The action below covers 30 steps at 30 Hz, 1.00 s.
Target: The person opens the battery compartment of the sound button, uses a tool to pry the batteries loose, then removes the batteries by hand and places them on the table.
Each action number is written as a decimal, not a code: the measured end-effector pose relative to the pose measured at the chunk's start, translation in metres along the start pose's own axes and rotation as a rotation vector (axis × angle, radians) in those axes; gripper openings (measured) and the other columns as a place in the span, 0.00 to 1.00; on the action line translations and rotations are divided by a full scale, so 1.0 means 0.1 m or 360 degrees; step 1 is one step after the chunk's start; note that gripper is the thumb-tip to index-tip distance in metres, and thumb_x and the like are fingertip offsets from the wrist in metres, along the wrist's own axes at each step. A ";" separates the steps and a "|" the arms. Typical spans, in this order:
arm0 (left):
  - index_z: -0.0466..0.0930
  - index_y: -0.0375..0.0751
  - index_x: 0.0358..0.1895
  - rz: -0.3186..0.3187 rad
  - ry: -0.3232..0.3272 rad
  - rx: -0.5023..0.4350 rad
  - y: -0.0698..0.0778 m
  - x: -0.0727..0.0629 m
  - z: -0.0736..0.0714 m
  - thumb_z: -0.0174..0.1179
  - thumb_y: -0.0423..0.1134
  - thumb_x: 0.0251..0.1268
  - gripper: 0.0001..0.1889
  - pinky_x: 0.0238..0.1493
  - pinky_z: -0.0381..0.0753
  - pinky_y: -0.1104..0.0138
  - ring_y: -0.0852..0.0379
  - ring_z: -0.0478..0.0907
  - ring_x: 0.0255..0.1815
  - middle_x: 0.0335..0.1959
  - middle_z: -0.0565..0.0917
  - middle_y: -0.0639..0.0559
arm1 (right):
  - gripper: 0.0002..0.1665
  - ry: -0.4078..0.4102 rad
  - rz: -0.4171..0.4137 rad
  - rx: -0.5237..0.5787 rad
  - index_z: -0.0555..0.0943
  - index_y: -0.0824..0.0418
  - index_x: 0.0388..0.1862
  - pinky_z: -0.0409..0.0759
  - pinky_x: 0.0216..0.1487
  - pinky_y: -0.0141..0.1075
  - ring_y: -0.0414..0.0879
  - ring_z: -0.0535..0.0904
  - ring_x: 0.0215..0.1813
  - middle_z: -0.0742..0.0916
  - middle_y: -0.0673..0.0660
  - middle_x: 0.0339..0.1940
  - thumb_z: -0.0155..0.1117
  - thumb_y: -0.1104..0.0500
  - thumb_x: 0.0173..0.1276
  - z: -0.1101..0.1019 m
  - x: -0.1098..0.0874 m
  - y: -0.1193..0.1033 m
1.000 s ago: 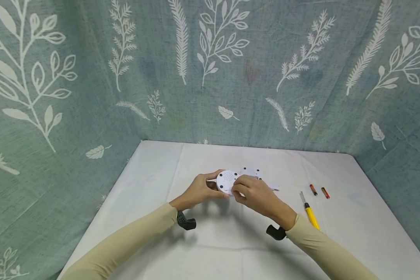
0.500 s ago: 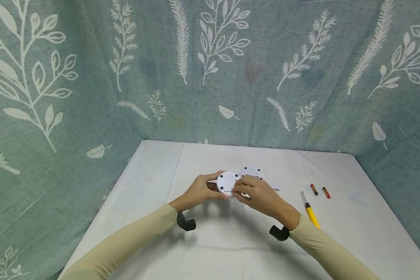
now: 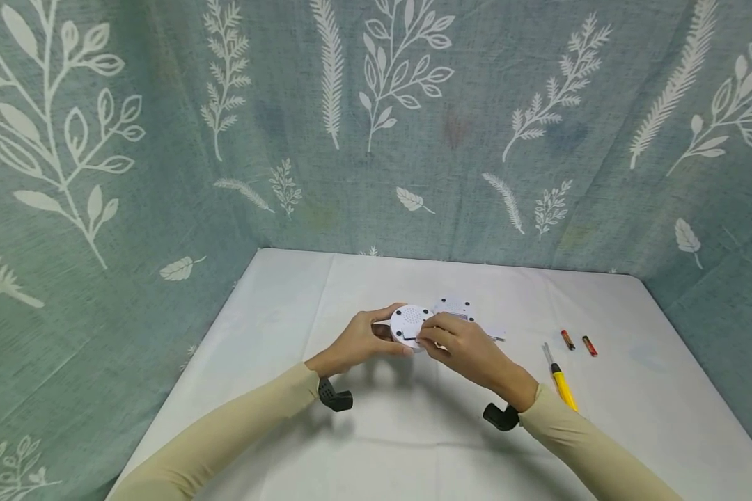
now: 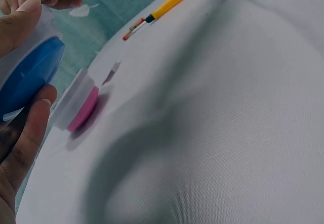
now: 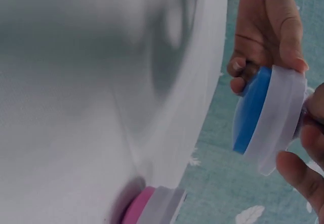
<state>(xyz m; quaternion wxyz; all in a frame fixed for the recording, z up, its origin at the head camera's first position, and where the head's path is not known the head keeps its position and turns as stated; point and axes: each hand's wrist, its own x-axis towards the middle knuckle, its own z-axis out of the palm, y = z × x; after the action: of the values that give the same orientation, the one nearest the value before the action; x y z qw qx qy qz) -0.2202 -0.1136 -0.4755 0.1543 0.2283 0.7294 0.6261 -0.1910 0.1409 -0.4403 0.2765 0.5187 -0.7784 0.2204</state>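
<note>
My left hand (image 3: 358, 341) grips a round white button device (image 3: 410, 319) by its rim, thumb on the near side. Its underside faces up, with speaker holes and black rubber feet. The blue dome (image 5: 253, 110) on its other face points down toward the table. At the device's battery compartment, my right hand (image 3: 460, 346) pinches the battery cover with thumb and fingertips; the cover is mostly hidden by the fingers. A dark slot shows beside those fingertips. Both wrist views show the device held above the table.
A second such device (image 3: 452, 304), pink-domed (image 4: 85, 112), lies upside down behind my right hand. A small white piece (image 3: 495, 332) is beside it. To the right lie two batteries (image 3: 567, 339) and a yellow-handled screwdriver (image 3: 562, 386) on the white-covered table (image 3: 288, 292).
A dark slot has appeared on the device's underside by my right fingertips, where the surface was white. Both hands keep their places, and the head view has shifted slightly.
</note>
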 end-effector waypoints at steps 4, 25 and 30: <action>0.73 0.63 0.73 0.0003 -0.0008 0.0025 -0.01 0.01 0.00 0.83 0.49 0.49 0.44 0.43 0.85 0.64 0.51 0.86 0.47 0.60 0.84 0.54 | 0.12 -0.0011 -0.0036 -0.0020 0.88 0.61 0.40 0.84 0.44 0.35 0.44 0.84 0.45 0.86 0.53 0.43 0.79 0.69 0.58 0.00 -0.01 0.01; 0.71 0.54 0.76 0.0044 -0.0006 -0.0047 0.00 -0.01 0.00 0.81 0.41 0.52 0.45 0.45 0.85 0.65 0.51 0.85 0.49 0.67 0.79 0.55 | 0.11 0.0016 -0.0052 -0.0009 0.87 0.63 0.42 0.84 0.46 0.36 0.45 0.84 0.46 0.85 0.53 0.44 0.76 0.70 0.61 -0.01 -0.01 0.01; 0.72 0.59 0.74 0.0027 -0.0004 -0.0049 0.01 -0.02 0.00 0.82 0.40 0.51 0.44 0.46 0.85 0.64 0.50 0.84 0.50 0.67 0.79 0.55 | 0.13 -0.0027 0.0050 0.0064 0.88 0.61 0.41 0.84 0.47 0.36 0.44 0.84 0.47 0.86 0.51 0.44 0.79 0.69 0.58 -0.02 -0.02 0.02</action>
<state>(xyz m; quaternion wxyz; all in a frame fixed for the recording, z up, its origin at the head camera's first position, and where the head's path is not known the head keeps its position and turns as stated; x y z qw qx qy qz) -0.2181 -0.1149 -0.4747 0.1535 0.2330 0.7176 0.6382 -0.1924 0.1439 -0.4404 0.2560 0.5136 -0.7842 0.2360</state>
